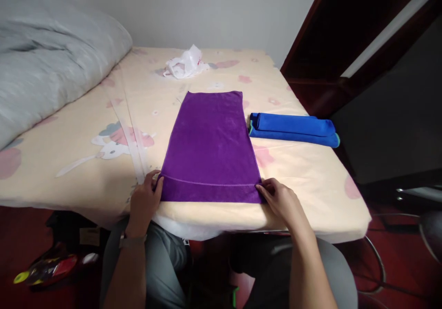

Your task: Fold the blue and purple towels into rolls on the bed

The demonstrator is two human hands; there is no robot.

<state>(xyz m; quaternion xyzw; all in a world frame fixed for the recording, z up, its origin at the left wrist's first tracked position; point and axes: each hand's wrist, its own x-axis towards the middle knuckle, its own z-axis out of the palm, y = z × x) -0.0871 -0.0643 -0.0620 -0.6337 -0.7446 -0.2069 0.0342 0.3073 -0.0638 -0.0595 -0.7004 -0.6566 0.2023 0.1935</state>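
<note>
A purple towel (212, 138) lies flat on the bed, its near end folded over into a narrow strip with a stitched edge. My left hand (146, 198) pinches the left corner of that folded strip between thumb and fingers. At the opposite corner, my right hand (278, 197) grips the strip in the same way. To the right of the purple towel rests a blue towel (293, 128), folded into a long flat bundle with green edging.
A crumpled white plastic bag (188, 63) sits toward the back of the patterned bed sheet (86, 125). A grey quilt (55, 46) is heaped at the left. On the floor, lower left, lies a bottle with a yellow cap (44, 271). Dark furniture (341, 46) stands at the right.
</note>
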